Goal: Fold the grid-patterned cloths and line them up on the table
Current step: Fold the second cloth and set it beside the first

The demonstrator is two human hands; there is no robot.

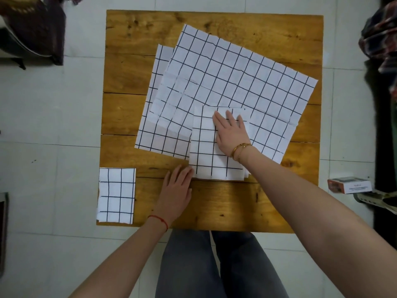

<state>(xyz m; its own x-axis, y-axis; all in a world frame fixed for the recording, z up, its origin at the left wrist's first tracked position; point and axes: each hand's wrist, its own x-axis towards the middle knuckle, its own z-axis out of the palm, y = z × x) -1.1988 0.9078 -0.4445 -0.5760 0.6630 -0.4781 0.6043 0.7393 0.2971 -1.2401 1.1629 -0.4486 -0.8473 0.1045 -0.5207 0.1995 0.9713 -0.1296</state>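
**A:** Grid-patterned cloths, white with thin black lines. I count four: one folded cloth [217,145] under my hands, one finished folded cloth [116,195] at the near left corner of the desk [129,82], and two still spread flat farther back.

**B:** How do the spread ones lie?

**A:** The top flat cloth [236,78] is turned at an angle, creased across its middle, and covers most of the lower flat cloth [154,125], which shows along the left and near sides. The folded piece I'm working sits on their near edge, partly on them and partly on bare wood.

**B:** And your hands?

**A:** My right hand [231,132] lies flat on the folded piece, fingers straight and spread, pressing down. My left hand [177,186] rests on the wood with straight fingers touching that piece's near left corner. Neither grips anything.

**B:** Edges?

**A:** The layers at the near right corner of the folded piece don't quite match; a little sliver sticks out. The finished one lies flush with the desk's left edge and close to the near edge, its left side slightly ragged.

**B:** Room to move?

**A:** Bare wood runs along the near side between the finished cloth and the right edge, and again down the left side and across the far strip behind the flat cloths.
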